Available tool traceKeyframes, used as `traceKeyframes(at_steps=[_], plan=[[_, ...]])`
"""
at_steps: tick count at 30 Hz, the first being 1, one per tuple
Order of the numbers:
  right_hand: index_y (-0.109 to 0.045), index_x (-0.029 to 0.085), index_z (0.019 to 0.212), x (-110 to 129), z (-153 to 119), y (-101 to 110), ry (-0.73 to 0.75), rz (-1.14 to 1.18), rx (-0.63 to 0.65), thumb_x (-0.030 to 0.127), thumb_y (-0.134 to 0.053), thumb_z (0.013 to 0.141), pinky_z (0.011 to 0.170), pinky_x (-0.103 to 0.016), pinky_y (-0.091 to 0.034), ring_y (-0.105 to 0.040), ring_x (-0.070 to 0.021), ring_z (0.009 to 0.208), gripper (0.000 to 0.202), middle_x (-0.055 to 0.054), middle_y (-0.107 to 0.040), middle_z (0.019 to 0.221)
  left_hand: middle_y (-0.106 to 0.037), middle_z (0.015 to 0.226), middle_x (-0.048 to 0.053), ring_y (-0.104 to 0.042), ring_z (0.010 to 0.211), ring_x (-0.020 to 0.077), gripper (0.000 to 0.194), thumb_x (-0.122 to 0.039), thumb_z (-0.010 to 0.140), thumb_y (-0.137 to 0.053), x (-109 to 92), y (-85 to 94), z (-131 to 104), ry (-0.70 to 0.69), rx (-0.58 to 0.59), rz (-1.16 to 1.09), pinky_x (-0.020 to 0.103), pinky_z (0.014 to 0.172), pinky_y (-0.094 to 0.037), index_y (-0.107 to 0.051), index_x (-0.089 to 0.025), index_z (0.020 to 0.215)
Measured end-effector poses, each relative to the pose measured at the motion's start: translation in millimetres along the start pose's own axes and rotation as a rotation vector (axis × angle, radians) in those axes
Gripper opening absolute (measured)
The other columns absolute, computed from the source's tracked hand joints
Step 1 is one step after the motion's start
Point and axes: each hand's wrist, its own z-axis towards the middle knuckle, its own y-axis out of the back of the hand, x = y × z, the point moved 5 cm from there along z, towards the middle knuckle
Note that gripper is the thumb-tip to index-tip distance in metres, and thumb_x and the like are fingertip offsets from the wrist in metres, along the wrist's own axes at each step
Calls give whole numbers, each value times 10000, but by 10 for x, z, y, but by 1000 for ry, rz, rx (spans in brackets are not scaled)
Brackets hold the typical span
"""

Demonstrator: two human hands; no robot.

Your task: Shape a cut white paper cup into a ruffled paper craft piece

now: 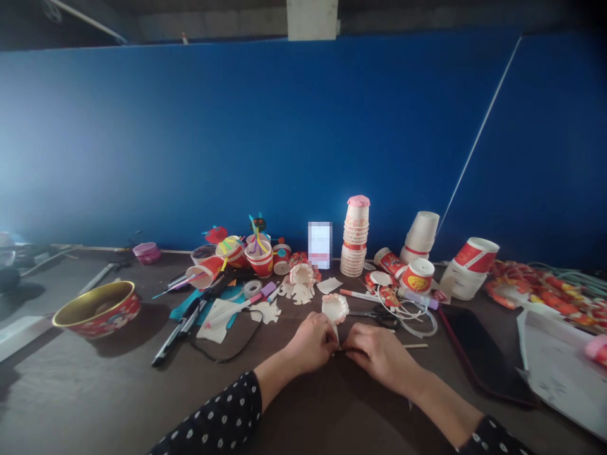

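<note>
In the middle of the table, my left hand (310, 344) is closed in a pinch, with a small whitish strip (337, 331) at its fingertips. My right hand (382, 355) pinches close beside it, its fingertips almost meeting the left ones. What the right fingers hold is too small and covered to make out. Just beyond both hands sits a white cut paper-cup piece (334, 308) with a curled, scalloped rim. Scissors (379, 315) with dark handles lie behind my right hand, and a thin pale stick (415, 345) lies to its right.
At left stand a red-and-gold bowl (95, 325) and several pens (176, 333). Decorated paper cups (260, 259) and a tall cup stack (353, 253) line the blue partition (284, 139). Rightward lie a dark tablet (484, 354), a white tray (559, 366) and red craft pieces (554, 294).
</note>
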Motion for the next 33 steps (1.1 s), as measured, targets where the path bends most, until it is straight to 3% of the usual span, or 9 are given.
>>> traceKeyframes(at_steps=[7,16,24,33], plan=[[-679,246,953,70,-11,-14,77,-130,44,255,-433,898,713,-249,-404,-576,-160,804,253,-27,-630,867,-632,743,29,-545,807,192,138,-82,651,-596,-7,-7,11,80,-6,25,266,758,-402,-685,-173,599],[-673,211,965,154,-1,15,64,-246,119,240,-436,887,728,-270,-417,-576,-178,811,251,-46,-636,905,-637,731,35,-559,779,187,127,-126,655,-591,49,-27,14,141,6,25,245,728,-409,-712,-160,645],[-648,229,1004,175,-33,23,108,-302,110,236,-450,881,701,-282,-399,-574,-180,790,233,-36,-633,872,-644,733,38,-551,788,185,159,-89,657,-567,31,-34,38,135,25,67,241,728,-406,-707,-159,629],[-638,198,878,244,-49,-27,137,-369,50,181,-347,919,624,-281,-355,-538,-167,735,294,-25,-610,844,-636,757,38,-538,804,189,185,-84,670,-519,-2,-25,4,128,6,89,253,736,-402,-665,-167,593]])
